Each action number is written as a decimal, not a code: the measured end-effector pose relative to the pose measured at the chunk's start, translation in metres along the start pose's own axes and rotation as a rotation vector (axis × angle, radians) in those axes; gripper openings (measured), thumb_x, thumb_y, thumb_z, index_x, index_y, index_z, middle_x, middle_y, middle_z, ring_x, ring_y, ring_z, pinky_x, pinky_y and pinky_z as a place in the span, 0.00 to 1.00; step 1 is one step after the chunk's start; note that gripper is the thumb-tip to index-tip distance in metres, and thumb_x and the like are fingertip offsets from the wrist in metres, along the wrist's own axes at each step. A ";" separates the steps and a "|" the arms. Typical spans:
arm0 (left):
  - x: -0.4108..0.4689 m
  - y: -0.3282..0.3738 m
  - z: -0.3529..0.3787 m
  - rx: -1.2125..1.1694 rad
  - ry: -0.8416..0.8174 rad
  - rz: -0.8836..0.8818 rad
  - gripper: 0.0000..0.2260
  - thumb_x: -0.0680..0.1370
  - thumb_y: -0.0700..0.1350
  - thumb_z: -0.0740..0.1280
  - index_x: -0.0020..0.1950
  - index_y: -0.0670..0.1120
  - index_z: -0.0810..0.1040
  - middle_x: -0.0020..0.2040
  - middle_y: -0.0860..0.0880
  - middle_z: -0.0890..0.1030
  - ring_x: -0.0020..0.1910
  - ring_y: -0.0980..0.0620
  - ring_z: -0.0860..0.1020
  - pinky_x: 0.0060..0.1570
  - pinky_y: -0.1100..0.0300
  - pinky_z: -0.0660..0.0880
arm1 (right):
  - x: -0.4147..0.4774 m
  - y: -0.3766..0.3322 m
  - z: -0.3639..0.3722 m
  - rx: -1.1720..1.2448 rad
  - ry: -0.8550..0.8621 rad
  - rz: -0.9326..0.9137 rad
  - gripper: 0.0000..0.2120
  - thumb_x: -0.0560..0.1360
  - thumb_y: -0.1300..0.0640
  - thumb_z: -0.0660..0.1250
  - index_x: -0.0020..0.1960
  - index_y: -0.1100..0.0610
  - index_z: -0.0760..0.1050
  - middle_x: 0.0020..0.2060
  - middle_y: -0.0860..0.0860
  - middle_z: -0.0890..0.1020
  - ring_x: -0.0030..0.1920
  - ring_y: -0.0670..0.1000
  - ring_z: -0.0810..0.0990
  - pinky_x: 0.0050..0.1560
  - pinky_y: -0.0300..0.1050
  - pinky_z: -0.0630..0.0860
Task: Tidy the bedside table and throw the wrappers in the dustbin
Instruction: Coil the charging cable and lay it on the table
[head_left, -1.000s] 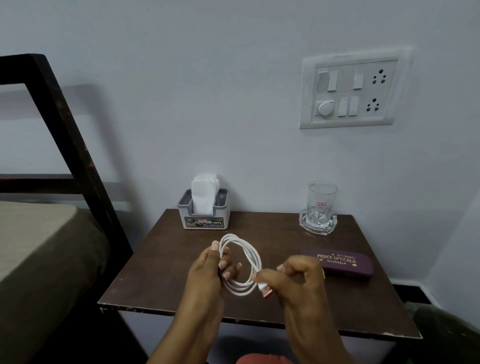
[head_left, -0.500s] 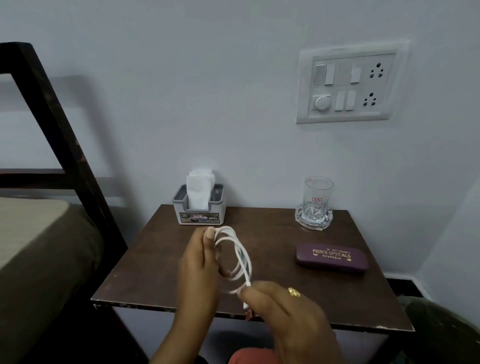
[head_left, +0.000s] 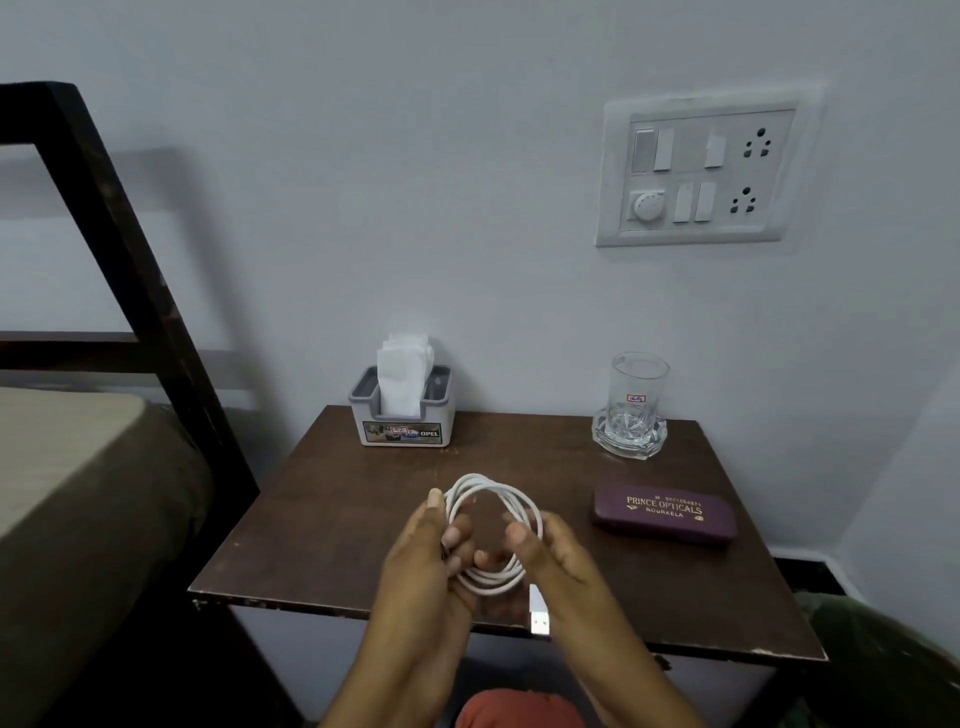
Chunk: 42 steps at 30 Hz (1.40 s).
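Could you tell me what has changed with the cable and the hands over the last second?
The right hand let go of the plug end, which now hangs free below the white cable coil, and moved onto the coil's right side. The left hand keeps its grip on the left side. The tissue holder, glass and spectacle case stayed put on the bedside table.

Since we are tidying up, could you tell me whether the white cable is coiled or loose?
Coiled: the white cable forms several round loops held between the left hand and right hand, with only its plug end hanging free.
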<state>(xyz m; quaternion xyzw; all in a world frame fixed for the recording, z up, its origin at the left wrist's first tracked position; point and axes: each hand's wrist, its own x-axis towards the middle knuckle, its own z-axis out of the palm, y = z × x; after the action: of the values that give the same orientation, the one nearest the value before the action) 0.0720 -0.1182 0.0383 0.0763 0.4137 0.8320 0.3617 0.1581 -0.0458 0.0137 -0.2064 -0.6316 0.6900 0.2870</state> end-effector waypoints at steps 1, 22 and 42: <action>-0.001 -0.001 0.001 -0.072 0.000 0.004 0.10 0.79 0.47 0.58 0.45 0.41 0.73 0.24 0.53 0.67 0.19 0.60 0.64 0.23 0.66 0.72 | 0.002 -0.001 0.002 0.078 -0.009 -0.009 0.12 0.73 0.52 0.63 0.48 0.61 0.77 0.38 0.52 0.85 0.41 0.45 0.82 0.44 0.36 0.77; 0.016 0.040 -0.045 0.870 -0.106 0.336 0.13 0.78 0.39 0.64 0.34 0.46 0.81 0.29 0.48 0.79 0.32 0.51 0.81 0.40 0.59 0.81 | 0.000 -0.025 -0.016 -0.053 -0.142 -0.039 0.08 0.70 0.48 0.65 0.39 0.47 0.82 0.31 0.41 0.79 0.35 0.38 0.74 0.41 0.32 0.74; 0.001 0.062 -0.033 1.320 -0.616 0.277 0.14 0.77 0.53 0.60 0.51 0.47 0.79 0.49 0.46 0.82 0.51 0.47 0.79 0.56 0.43 0.73 | -0.007 -0.040 -0.018 -0.284 -0.254 -0.281 0.07 0.70 0.49 0.73 0.41 0.51 0.77 0.32 0.48 0.77 0.31 0.43 0.74 0.32 0.39 0.72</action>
<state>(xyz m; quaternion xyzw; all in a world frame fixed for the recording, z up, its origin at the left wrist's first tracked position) 0.0232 -0.1629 0.0631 0.5591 0.6943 0.3892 0.2321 0.1805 -0.0348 0.0507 -0.0665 -0.7758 0.5681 0.2665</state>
